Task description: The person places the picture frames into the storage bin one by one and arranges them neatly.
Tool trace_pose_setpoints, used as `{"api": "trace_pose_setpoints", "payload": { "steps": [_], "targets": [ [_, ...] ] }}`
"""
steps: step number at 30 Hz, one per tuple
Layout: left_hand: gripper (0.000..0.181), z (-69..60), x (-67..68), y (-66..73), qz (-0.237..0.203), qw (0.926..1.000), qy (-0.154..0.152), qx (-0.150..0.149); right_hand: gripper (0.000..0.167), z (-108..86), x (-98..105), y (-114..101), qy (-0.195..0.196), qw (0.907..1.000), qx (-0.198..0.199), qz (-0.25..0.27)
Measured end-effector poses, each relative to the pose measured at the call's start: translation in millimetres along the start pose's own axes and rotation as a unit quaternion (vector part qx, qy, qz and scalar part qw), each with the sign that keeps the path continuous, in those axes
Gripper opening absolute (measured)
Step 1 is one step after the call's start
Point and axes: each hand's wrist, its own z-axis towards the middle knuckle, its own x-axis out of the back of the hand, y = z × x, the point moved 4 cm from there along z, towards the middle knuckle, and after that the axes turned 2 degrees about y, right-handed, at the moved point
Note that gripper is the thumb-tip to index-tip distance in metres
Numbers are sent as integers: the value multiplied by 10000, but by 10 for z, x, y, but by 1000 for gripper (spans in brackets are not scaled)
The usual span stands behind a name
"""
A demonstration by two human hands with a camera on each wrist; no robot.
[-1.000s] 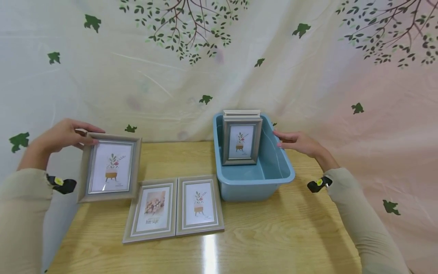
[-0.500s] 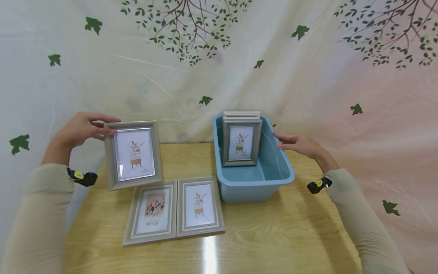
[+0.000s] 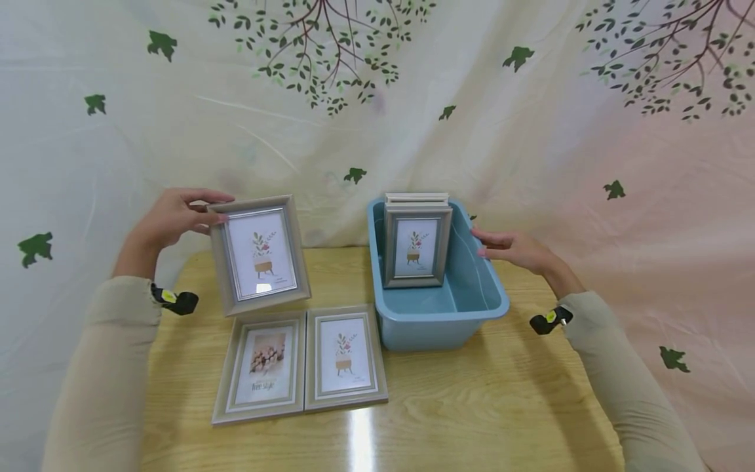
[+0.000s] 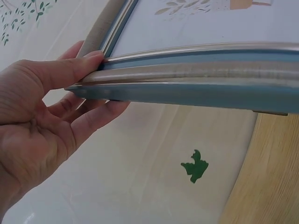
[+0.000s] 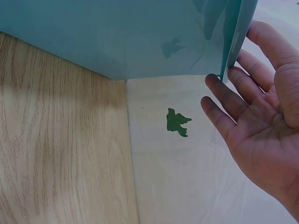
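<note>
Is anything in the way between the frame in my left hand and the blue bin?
Nothing visible stands between the held frame and the blue bin, except the bin's own raised rim. The two other frames lie flat on the table.

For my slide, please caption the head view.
Left hand holding a picture frame, right hand touching a blue bin with standing frames, and two flat frames on the table.

Indoor tabletop workspace, room type unclear: wood-grain table (image 3: 472, 406), leaf-print curtain (image 3: 283, 157).
</note>
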Motion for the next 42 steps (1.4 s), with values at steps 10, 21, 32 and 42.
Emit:
{"api": "trace_pose_setpoints", "payload": {
  "steps": [10,21,32,42],
  "targets": [
    [46,97,-166,83,-434,9990,-73,-93,63,-155,-19,-293,-26,10000,7,34],
    [46,132,-235,180,-205,9998,-51,52,63,-49,-7,-82,-92,9997,117,194],
    [42,196,-332,273,-59,9999,-111,-75,63,-31,3,-53,-46,9997,205,96],
    [42,276,-397,453,-141,9996,-126,-205,64,-39,4,-21,-95,9998,147,72]
  ]
}}
